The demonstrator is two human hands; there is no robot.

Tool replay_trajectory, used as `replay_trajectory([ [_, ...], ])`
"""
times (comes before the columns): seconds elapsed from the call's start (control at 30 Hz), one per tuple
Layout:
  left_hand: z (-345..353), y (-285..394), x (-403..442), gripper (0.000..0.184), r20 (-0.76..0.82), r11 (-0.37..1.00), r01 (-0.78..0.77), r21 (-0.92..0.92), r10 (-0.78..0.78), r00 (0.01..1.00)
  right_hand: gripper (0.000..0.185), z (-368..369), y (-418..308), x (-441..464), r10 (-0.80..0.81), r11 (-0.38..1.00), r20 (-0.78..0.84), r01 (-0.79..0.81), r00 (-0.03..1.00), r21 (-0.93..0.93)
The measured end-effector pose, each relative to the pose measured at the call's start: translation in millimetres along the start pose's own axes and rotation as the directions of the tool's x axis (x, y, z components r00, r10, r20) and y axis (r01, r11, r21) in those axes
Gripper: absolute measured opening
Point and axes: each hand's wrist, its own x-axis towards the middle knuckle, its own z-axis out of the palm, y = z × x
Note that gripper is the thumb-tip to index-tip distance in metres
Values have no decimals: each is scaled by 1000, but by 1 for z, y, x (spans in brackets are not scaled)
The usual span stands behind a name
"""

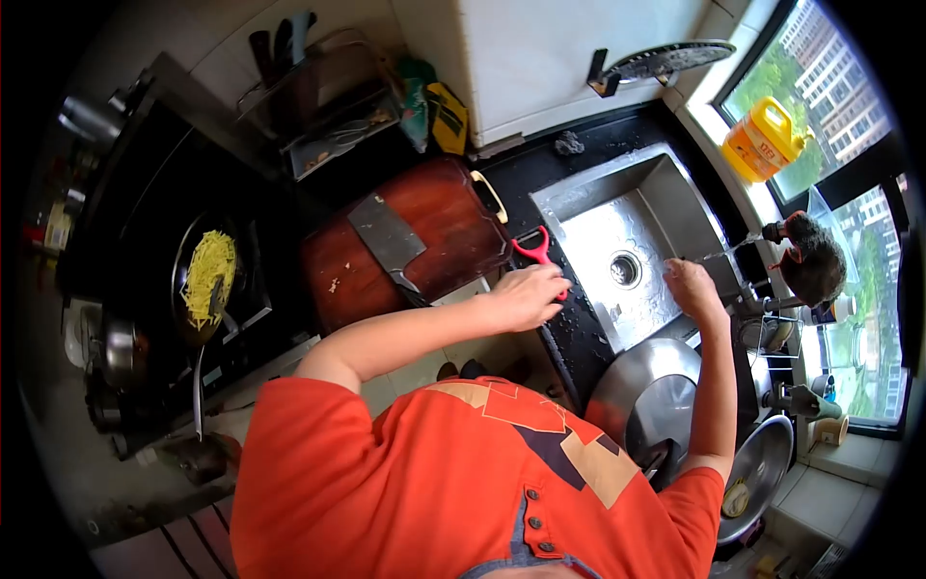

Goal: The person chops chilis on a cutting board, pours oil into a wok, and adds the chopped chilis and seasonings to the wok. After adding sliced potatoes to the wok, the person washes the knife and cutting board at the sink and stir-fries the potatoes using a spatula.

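My left hand (532,295) is closed on a red peeler (536,249) at the black counter's edge, between the cutting board and the sink. The peeler's red head points away from me, and part of its handle is under my fingers. Over the right side of the steel sink (627,217) is my right hand (692,287), its fingers curled in. Whatever they may hold is hidden. A thin stream of water runs from the faucet (774,233) toward that hand. The sink's drain (625,270) lies between my two hands.
A cleaver (386,232) rests on the wooden cutting board (453,207). Yellow-green shreds (210,275) fill a pan on the stove at left. A large metal lid (641,386) and a steel bowl (772,463) stand near my right arm. A yellow jug (762,140) sits by the window.
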Motion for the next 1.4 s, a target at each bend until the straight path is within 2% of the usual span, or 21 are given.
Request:
replay_trajectory([
  [0.07, -16, -19, -45, 37, -15, 992, 112, 54, -112, 994, 27, -1, -26, -2, 32, 999, 105, -35, 994, 28],
  [0.17, -44, -35, -109, 30, -96, 955, 267, 132, -255, 962, 28, 10, -53, -5, -31, 999, 105, 34, 994, -24],
  [0.23, -43, -59, -146, 27, -215, 942, 336, -3, -329, 920, 28, 15, -80, -10, -64, 998, 67, 64, 996, 1],
  [0.3, -46, -69, -173, 32, -200, 887, 437, -148, -460, 865, 28, 18, -102, -9, -74, 997, 102, 76, 992, -21],
  [0.33, -48, -67, -184, 33, -167, 840, 480, -253, -526, 834, 28, 19, -113, -9, -54, 998, 106, 56, 993, -15],
  [0.4, -36, -80, -199, 35, -210, 820, 466, -333, -546, 811, 26, 11, -135, -15, 60, 995, 84, -53, 995, -81],
  [0.43, -34, -80, -201, 35, -167, 754, 520, -401, -618, 768, 26, 5, -144, -23, 97, 993, 7, -96, 995, -69],
  [0.53, -15, -102, -206, 34, -127, 619, 482, -621, -685, 717, 28, 2, -149, -63, 241, 963, -250, -263, 938, -58],
  [0.6, -18, -109, -200, 35, -199, 705, 483, -519, -650, 734, 32, 10, -136, -99, 410, 878, -329, -466, 851, -112],
  [0.63, -18, -120, -197, 38, -303, 820, 459, -342, -559, 772, 32, 13, -128, -121, 486, 816, -340, -557, 805, -155],
  [0.67, -24, -117, -191, 39, -310, 830, 472, -298, -551, 774, 33, 14, -121, -143, 551, 747, -353, -635, 756, -195],
  [0.77, -37, -117, -178, 40, -291, 856, 508, -102, -513, 807, 35, 10, -112, -197, 792, 530, -199, -812, 577, -243],
  [0.87, -29, -139, -168, 38, -364, 899, 437, 42, -393, 844, 39, 25, -118, -228, 903, 392, -90, -892, 420, -227],
  [0.93, -37, -139, -160, 39, -263, 849, 528, 28, -503, 823, 40, 47, -114, -246, 890, 384, -176, -900, 420, -208],
  [1.0, -42, -138, -154, 40, -216, 809, 586, 56, -563, 798, 34, 60, -106, -253, 885, 328, -323, -941, 336, -83],
  [1.03, -43, -138, -153, 40, -215, 817, 573, 64, -549, 808, 34, 64, -103, -260, 889, 316, -325, -946, 321, -71],
  [1.13, -37, -148, -149, 40, -246, 810, 578, 101, -542, 803, 29, 63, -108, -274, 854, 387, -376, -922, 360, -4],
  [1.2, -29, -156, -150, 35, -367, 828, 532, 175, -446, 816, 28, 63, -120, -287, 850, 353, -440, -933, 289, 70],
  [1.3, -28, -156, -151, 33, -391, 822, 549, 149, -461, 797, 29, 63, -120, -314, 870, 317, -425, -944, 249, 95],
  [1.33, -29, -153, -151, 32, -356, 793, 602, 96, -537, 765, 32, 65, -116, -324, 873, 296, -430, -951, 230, 92],
  [1.4, -33, -139, -152, 33, -401, 802, 586, 112, -503, 765, 39, 68, -112, -344, 874, 273, -438, -958, 211, 83],
])
